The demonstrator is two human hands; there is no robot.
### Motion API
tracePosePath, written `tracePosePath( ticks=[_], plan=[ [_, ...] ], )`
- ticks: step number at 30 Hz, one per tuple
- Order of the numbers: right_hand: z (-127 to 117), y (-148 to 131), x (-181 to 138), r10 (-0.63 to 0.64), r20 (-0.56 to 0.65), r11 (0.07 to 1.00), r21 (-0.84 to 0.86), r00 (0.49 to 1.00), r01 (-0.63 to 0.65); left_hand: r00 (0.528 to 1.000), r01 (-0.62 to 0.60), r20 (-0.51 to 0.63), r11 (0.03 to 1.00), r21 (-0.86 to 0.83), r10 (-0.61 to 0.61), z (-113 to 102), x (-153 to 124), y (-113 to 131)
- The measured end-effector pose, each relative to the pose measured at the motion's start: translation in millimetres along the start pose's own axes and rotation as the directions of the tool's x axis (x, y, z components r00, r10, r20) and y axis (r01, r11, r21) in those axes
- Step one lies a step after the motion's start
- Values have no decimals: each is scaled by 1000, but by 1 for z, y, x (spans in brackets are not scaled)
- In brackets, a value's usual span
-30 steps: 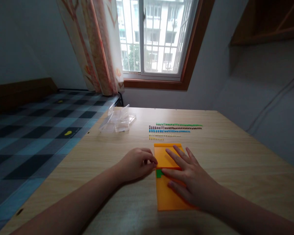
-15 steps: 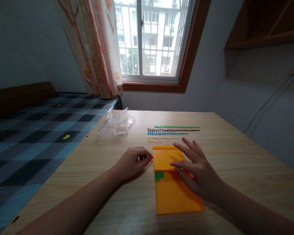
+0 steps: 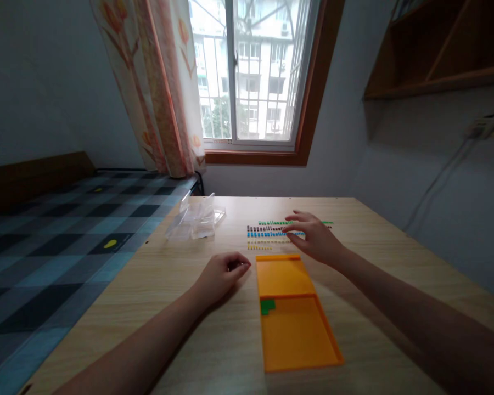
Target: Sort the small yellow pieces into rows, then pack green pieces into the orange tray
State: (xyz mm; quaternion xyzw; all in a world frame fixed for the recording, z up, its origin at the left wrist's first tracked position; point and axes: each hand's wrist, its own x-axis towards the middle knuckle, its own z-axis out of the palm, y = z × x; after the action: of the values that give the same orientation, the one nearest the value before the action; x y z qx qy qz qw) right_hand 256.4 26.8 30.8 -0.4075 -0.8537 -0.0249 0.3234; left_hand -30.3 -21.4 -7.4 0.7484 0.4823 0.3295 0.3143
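An orange two-compartment tray (image 3: 292,334) lies on the wooden table (image 3: 387,263), with a small green piece (image 3: 267,306) in the near compartment's top-left corner. Beyond it run rows of tiny pieces: green (image 3: 271,223), dark (image 3: 263,228), blue (image 3: 263,234) and yellow (image 3: 259,247). My right hand (image 3: 315,238) hovers over the right part of these rows, fingers apart and reaching left, holding nothing. Left of the tray, my left hand (image 3: 222,274) rests on the table with fingers curled in; nothing shows inside them.
A clear plastic box (image 3: 195,218) lies open at the table's far left. A bed with a checked blue cover (image 3: 66,241) adjoins the table's left edge. A window (image 3: 247,71) with a curtain (image 3: 156,88) is behind, a wooden shelf (image 3: 432,60) on the right wall.
My right hand lifted off the orange tray and moved forward over the rows of small pieces. My left hand drew slightly back from the tray's edge. The view tilted up.
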Motion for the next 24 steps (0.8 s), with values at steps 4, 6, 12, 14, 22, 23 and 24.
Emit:
tracePosePath(
  ticks=[4,6,12,14,22,23,24],
  plan=[
    [17,30,60,46,226,998,27,973,-53,1000,7,-2,1000,-3,-7,0,0,0],
    [28,39,85,88,342,996,-47,935,-76,1000,5,-23,1000,-3,-5,0,-1,0],
    [64,54,129,177,513,984,-110,840,-141,1000,-9,-27,1000,6,9,0,-2,3],
    [73,57,136,204,547,979,-118,812,-167,1000,-19,-15,1000,7,19,1,-3,4],
    [83,57,151,229,641,973,-159,732,-165,1000,-4,-1,1000,-10,4,2,-3,5],
    [83,55,151,231,643,973,-168,730,-159,1000,-7,0,1000,-6,7,2,-3,6],
    [83,54,151,233,644,972,-178,729,-153,1000,-10,1,1000,-3,10,2,-3,6]
  ],
)
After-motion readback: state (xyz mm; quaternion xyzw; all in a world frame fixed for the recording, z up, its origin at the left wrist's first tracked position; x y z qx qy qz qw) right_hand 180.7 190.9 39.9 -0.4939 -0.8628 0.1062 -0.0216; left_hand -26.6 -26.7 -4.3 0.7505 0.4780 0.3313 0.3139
